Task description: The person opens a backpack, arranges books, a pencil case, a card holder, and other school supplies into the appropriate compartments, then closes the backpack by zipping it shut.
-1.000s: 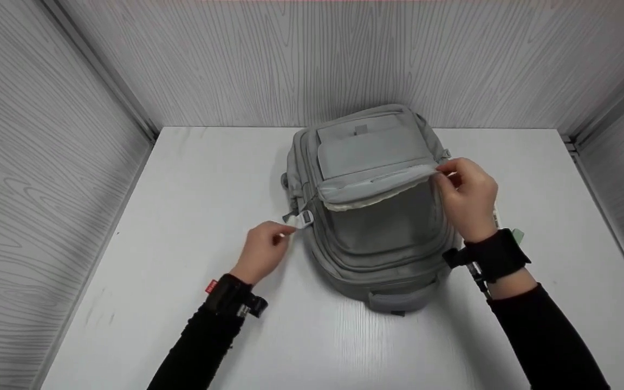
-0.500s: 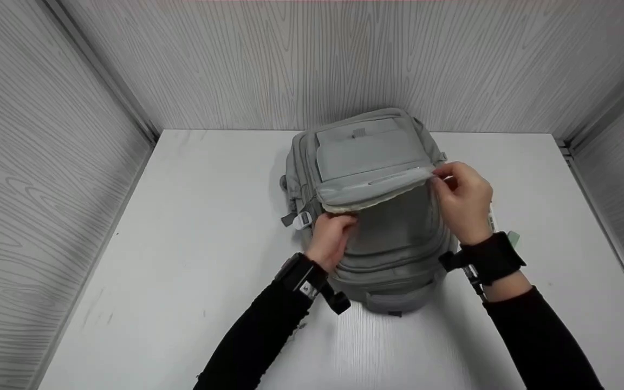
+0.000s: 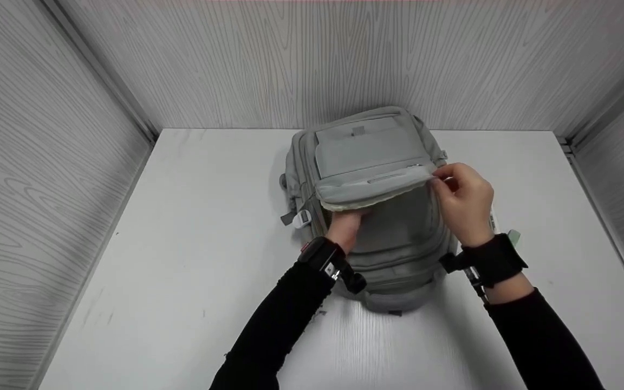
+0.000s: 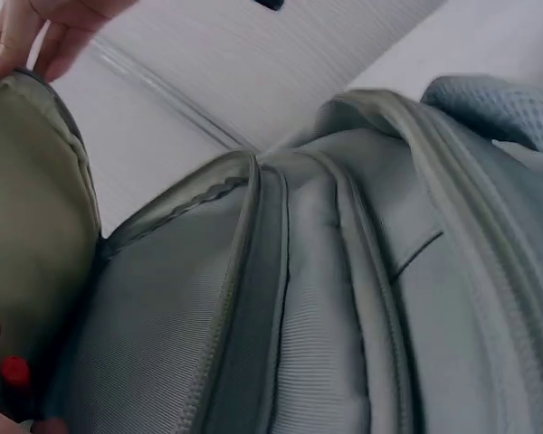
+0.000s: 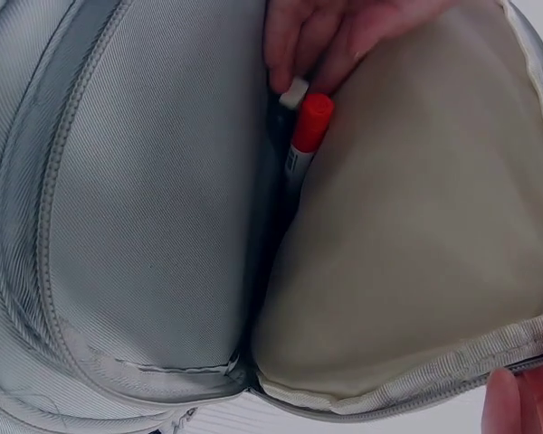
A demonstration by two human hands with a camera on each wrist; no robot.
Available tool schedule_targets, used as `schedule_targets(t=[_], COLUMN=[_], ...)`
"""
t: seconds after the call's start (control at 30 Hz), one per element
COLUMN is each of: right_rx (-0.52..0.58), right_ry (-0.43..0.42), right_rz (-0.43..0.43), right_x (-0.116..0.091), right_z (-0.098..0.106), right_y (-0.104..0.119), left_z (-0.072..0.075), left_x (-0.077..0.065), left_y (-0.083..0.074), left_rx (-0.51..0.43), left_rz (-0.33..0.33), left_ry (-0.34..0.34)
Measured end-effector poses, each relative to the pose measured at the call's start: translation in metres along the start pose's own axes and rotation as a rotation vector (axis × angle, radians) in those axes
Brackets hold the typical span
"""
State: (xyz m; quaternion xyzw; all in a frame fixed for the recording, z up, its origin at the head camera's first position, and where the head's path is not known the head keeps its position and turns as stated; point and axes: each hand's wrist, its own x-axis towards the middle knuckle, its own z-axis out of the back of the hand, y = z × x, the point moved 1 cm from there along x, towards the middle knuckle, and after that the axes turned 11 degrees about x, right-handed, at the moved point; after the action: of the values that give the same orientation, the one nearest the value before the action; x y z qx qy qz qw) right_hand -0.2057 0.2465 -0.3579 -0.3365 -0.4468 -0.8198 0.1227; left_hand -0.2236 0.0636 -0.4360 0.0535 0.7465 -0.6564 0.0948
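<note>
A grey backpack lies on the white table, its front pocket unzipped. My right hand pinches the edge of the pocket flap and holds it raised, showing a beige lining. Under that flap reaches my left hand, its fingers hidden from the head view. In the right wrist view, the left hand's curled fingertips pinch a small whitish piece deep in the pocket; most of this thing is hidden. Right beside it stands a red-capped marker, its lower end out of sight.
A round white tag hangs at the backpack's left side. The carry handle points toward me. Partly behind my right wrist, a small pale green thing shows. Wood-grained panels stand around the table.
My left hand has moved right from the white tag at the backpack's side and in under the flap. The right hand still holds the flap up, nearly unmoved.
</note>
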Motion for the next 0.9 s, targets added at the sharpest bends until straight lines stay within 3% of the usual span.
schedule_targets(t=[0.17, 0.3, 0.43, 0.5, 0.57, 0.63, 0.7, 0.77, 0.83, 0.9], right_rx=[0.022, 0.034, 0.038, 0.040, 0.043, 0.041, 0.040, 0.044, 0.049, 0.057], right_ry=[-0.012, -0.005, 0.021, 0.037, 0.036, 0.036, 0.027, 0.015, 0.005, 0.001], right_rz=[-0.010, -0.012, 0.008, 0.020, 0.031, 0.038, 0.046, 0.052, 0.054, 0.056], right_x=[0.001, 0.001, -0.003, -0.004, -0.005, -0.005, -0.006, -0.006, -0.007, -0.009], right_z=[-0.001, -0.001, 0.002, 0.003, 0.005, 0.006, 0.007, 0.007, 0.006, 0.003], right_y=[-0.002, -0.005, -0.007, -0.007, -0.007, -0.007, -0.007, -0.006, -0.006, -0.006], left_z=[0.004, 0.009, 0.020, 0.027, 0.035, 0.039, 0.043, 0.044, 0.045, 0.045], left_x=[0.001, -0.005, -0.023, -0.037, -0.053, -0.066, -0.072, -0.073, -0.067, -0.060], left_y=[-0.004, -0.006, -0.015, -0.021, -0.027, -0.031, -0.033, -0.035, -0.035, -0.036], left_rx=[0.054, 0.132, 0.335, 0.494, 0.646, 0.806, 0.960, 1.132, 1.279, 1.410], left_rz=[-0.012, -0.009, -0.007, -0.052, -0.183, -0.460, -0.819, -1.098, -1.232, -1.238], left_ry=[0.142, 0.164, 0.161, 0.193, 0.233, 0.203, 0.078, -0.148, -0.323, -0.373])
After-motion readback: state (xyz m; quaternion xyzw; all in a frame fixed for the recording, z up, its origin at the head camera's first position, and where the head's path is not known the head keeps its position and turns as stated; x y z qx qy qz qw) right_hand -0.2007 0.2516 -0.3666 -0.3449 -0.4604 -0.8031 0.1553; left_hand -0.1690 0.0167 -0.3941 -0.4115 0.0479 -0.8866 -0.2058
